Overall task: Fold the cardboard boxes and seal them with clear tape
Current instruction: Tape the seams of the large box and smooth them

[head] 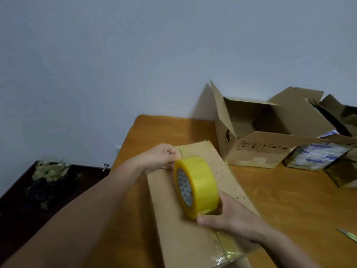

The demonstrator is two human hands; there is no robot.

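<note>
Open brown cardboard carton point(251, 151) (flaps up) stands behind flat cardboard box point(173, 219); right grip point(231, 215) clasps yellow tape roll point(201, 182), left grip point(162, 155) clutches box's far end.

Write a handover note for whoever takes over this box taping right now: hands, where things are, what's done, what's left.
Left hand grips the far end of the closed box, steadying it.
Right hand holds the tape roll upright on the box top.
Done: flaps shut, tape shines along the near part of the seam.
Left: run tape to the far end and cut it. An open box waits behind on the table.
</note>
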